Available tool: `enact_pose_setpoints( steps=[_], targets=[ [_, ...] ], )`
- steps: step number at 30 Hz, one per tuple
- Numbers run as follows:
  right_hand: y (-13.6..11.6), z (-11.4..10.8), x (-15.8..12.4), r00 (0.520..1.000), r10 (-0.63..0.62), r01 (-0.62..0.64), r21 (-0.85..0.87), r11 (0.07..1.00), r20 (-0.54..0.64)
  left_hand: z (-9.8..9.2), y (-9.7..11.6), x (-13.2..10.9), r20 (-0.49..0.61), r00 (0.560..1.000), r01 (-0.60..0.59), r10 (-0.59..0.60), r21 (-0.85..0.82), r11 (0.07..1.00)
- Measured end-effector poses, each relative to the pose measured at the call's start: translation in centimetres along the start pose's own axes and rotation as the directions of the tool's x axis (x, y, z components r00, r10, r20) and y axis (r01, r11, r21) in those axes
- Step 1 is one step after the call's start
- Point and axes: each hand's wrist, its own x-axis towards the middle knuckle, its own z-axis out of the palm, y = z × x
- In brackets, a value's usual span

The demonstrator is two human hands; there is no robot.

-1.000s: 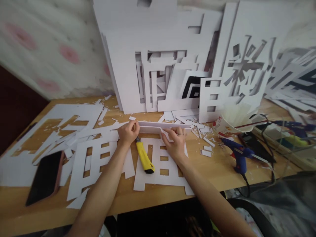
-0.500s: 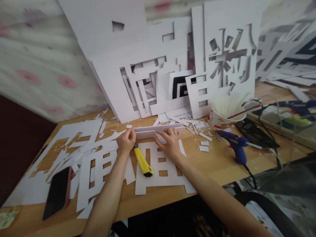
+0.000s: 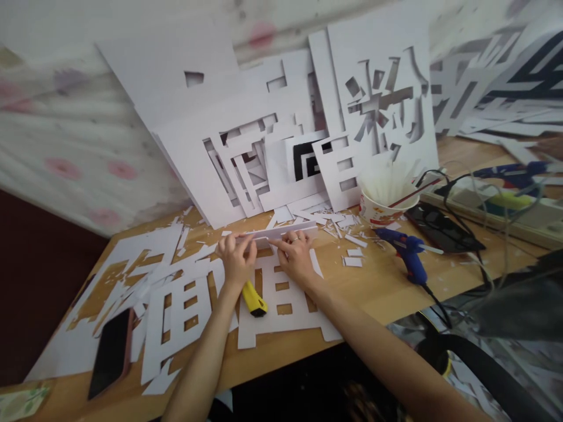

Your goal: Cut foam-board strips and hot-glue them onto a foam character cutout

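Observation:
My left hand (image 3: 236, 258) pinches the left end of a long white foam-board strip (image 3: 272, 233) held edge-up over the wooden table (image 3: 378, 287). My right hand (image 3: 295, 258), with a ring on one finger, grips the same strip a little further right. Both hands rest above a white cut-out character sheet (image 3: 281, 305). A yellow utility knife (image 3: 254, 298) lies on that sheet, partly hidden under my left wrist.
White foam boards with cut-out characters (image 3: 272, 140) lean against the wall behind. A paper cup of glue sticks (image 3: 383, 199), a blue glue gun (image 3: 407, 252) with its cable, and a dark tablet (image 3: 444, 225) sit to the right. A phone (image 3: 111, 351) lies at left among offcuts.
The camera view has tilted and shifted, so everything sits further left. My left hand slid right along the strip, closer to my right hand, now covering more of the yellow knife.

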Motion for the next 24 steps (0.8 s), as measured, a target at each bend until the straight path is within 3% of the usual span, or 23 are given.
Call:
enact_pose_setpoints(
  steps=[3, 9, 18, 20, 24],
  targets=[
    [-0.1, 0.0, 0.0, 1.000, 0.003, -0.003, -0.002, 1.000, 0.005, 0.2, 0.9, -0.4, 0.074, 0.997, -0.033, 0.032, 0.005, 0.999],
    [-0.2, -0.2, 0.2, 1.000, 0.014, -0.014, -0.008, 1.000, -0.004, 0.2, 0.5, -0.5, 0.074, 0.997, -0.005, 0.008, -0.040, 0.999],
    [0.1, -0.4, 0.1, 0.998, 0.009, -0.007, 0.039, 0.999, -0.066, -0.9, 0.1, -0.6, -0.098, 0.994, 0.029, -0.044, -0.147, 0.989],
    [0.1, -0.4, 0.1, 0.999, -0.003, 0.005, 0.033, 0.999, -0.037, -0.9, 0.1, -0.6, -0.073, 0.997, 0.022, -0.032, -0.135, 0.991],
    [0.0, -0.4, 0.2, 1.000, 0.002, -0.002, 0.024, 1.000, -0.010, -0.5, -0.1, -0.7, 0.077, 0.997, -0.007, 0.014, -0.092, 0.996]
  ],
)
